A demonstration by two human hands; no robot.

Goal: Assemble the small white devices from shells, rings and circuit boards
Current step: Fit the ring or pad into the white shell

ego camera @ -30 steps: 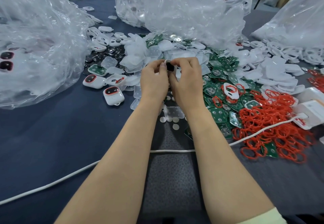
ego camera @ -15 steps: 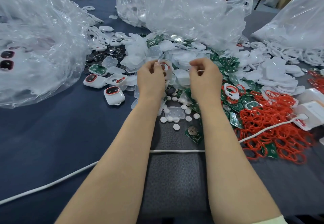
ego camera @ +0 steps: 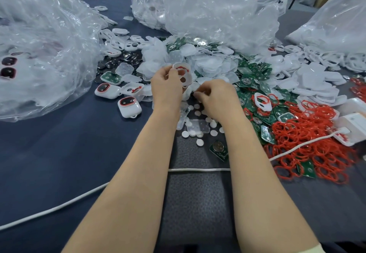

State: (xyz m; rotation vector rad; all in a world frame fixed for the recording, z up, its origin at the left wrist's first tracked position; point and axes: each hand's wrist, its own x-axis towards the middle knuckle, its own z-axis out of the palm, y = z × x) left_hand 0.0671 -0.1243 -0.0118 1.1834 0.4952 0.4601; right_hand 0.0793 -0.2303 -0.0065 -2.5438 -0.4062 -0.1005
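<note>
My left hand [ego camera: 166,86] grips a white shell [ego camera: 183,73] with a red ring seated in it, holding it upright above the parts pile. My right hand [ego camera: 214,97] is lower, its curled fingertips down among small white discs [ego camera: 198,107] and dark parts; what they pinch is hidden. Green circuit boards [ego camera: 250,78] lie spread to the right. A heap of loose red rings [ego camera: 309,139] sits at the right. Two assembled white devices [ego camera: 129,106] lie at the left.
Large clear plastic bags [ego camera: 213,13] of parts stand at the left, back and right. Translucent covers [ego camera: 208,64] are piled behind my hands. White shells [ego camera: 316,78] lie at the right. A white cable [ego camera: 198,170] runs across the dark cloth under my forearms. A white box [ego camera: 354,128] sits at the right edge.
My hands have come apart. The left keeps the shell raised; the right has dropped down and left to the discs on the cloth.
</note>
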